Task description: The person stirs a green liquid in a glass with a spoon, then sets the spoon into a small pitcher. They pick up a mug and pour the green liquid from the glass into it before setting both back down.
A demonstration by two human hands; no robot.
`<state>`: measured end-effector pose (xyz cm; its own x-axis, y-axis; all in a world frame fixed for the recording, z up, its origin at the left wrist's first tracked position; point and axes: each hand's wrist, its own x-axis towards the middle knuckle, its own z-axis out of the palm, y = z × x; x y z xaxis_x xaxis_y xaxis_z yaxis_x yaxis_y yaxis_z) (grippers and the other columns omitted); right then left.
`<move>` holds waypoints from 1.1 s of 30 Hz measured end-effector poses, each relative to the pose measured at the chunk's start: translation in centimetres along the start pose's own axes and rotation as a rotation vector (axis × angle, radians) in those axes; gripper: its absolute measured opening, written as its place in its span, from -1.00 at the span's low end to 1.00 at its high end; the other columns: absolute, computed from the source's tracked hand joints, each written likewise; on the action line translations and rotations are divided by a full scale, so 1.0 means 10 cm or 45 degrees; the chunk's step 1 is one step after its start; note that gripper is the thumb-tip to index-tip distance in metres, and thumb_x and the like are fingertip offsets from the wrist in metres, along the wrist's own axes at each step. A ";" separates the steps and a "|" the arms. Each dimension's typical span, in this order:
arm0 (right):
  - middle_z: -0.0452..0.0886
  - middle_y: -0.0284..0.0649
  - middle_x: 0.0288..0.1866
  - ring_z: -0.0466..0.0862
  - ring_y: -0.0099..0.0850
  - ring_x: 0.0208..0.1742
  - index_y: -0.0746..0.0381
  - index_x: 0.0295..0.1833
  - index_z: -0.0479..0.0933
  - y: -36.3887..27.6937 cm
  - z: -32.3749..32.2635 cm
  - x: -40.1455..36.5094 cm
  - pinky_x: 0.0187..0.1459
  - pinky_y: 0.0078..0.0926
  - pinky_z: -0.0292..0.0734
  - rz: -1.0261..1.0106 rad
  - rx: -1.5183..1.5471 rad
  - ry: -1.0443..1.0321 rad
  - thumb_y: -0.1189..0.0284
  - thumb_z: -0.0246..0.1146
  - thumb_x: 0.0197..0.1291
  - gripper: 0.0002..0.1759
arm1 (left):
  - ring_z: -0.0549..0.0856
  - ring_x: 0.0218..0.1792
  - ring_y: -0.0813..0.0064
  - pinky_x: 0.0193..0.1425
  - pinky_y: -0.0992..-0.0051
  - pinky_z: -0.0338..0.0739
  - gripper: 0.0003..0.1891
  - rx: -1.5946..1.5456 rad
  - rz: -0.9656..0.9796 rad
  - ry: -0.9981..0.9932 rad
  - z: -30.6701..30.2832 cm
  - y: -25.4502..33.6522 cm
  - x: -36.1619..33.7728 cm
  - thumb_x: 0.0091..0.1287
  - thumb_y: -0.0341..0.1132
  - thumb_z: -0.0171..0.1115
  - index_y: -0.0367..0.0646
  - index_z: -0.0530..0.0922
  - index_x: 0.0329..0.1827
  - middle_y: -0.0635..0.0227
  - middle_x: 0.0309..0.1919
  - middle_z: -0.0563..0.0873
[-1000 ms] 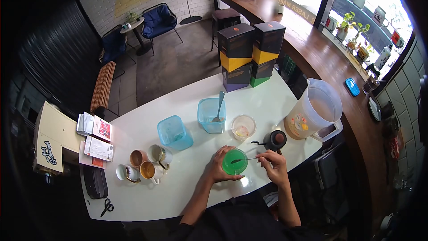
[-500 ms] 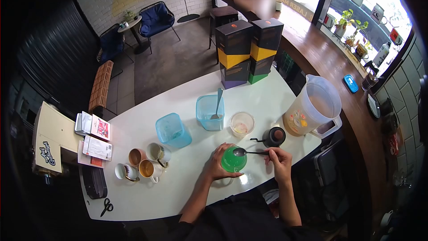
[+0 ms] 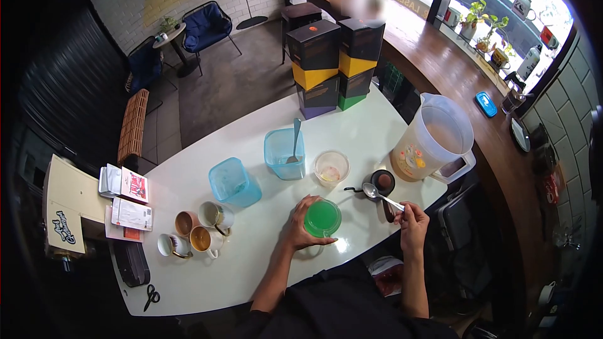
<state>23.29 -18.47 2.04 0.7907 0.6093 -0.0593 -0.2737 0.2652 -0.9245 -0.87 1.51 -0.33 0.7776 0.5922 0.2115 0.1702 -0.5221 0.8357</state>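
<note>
My left hand [image 3: 301, 226] wraps round the side of a clear cup [image 3: 323, 218] with bright green liquid in it, standing at the front of the white table. My right hand [image 3: 412, 223] grips a metal spoon [image 3: 394, 203] by its handle. The spoon's bowl points left, over the edge of a small black kettle [image 3: 380, 180] with a brown lid knob and a thin spout. Beyond the green cup stands a small clear tub [image 3: 331, 169] with a little reddish matter inside.
Two blue containers [image 3: 235, 182] stand further back, one with a spoon in it. At right is a large pitcher [image 3: 433, 135] of brownish liquid. Several mugs [image 3: 204, 238] cluster at left near scissors [image 3: 151, 297]. Stacked black boxes [image 3: 314, 47] occupy the far edge.
My right hand has moved the spoon right, away from above the green cup to over the kettle. My left hand stays on the cup. The view has shifted slightly.
</note>
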 end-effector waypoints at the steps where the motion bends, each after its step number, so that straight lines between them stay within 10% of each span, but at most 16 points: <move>1: 0.67 -0.15 -0.35 0.64 -0.47 -0.43 0.49 -0.01 0.61 0.01 -0.01 0.00 -0.31 -0.52 0.54 -0.003 0.012 0.028 0.48 0.21 0.48 -0.76 | 0.39 0.48 -0.06 0.55 0.02 0.30 0.17 0.029 0.024 0.005 0.00 -0.01 0.01 -0.32 0.22 0.73 -0.16 0.41 0.40 0.10 0.35 0.52; 33: 0.72 -0.17 -0.27 0.61 -0.62 -0.46 0.37 0.11 0.57 0.13 -0.08 0.16 -0.49 -0.71 0.41 0.108 -0.147 0.159 0.37 0.26 0.48 -0.72 | 0.40 0.46 -0.10 0.57 0.01 0.26 0.20 0.025 0.092 0.128 0.08 -0.02 0.06 -0.36 0.22 0.75 -0.28 0.42 0.38 -0.06 0.34 0.51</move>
<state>24.68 -17.77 0.47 0.8312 0.5266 -0.1786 -0.2832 0.1246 -0.9509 0.04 1.55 -0.78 0.7237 0.6108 0.3213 0.1286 -0.5768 0.8067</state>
